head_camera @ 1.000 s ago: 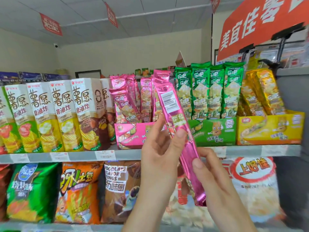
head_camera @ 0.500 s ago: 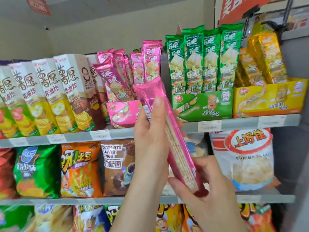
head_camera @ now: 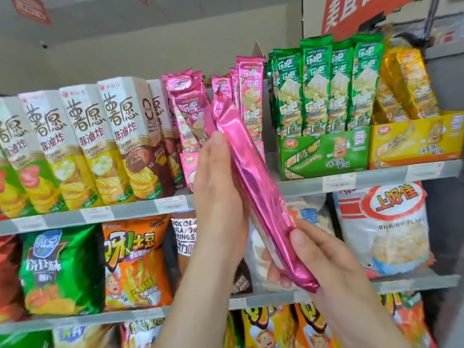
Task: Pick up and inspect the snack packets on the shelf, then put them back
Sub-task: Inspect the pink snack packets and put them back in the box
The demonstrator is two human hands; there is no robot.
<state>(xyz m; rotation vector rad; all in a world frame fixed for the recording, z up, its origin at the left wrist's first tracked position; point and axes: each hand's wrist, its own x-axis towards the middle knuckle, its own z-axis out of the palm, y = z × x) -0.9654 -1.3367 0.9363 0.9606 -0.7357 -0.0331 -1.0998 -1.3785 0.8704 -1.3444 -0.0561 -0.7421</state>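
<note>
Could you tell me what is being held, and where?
A long pink snack packet: left hand holds its upper half, right hand grips its lower end.

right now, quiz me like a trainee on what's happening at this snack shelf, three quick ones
1. True or false: the left hand and the right hand both hold the pink packet.
2. Immediately right of the shelved pink packets stands a display box that is: A green, B blue, C white.
3. Fill in: the right hand holds the packet's ____ end.

Key
1. True.
2. A, the green display box.
3. Lower.
</note>
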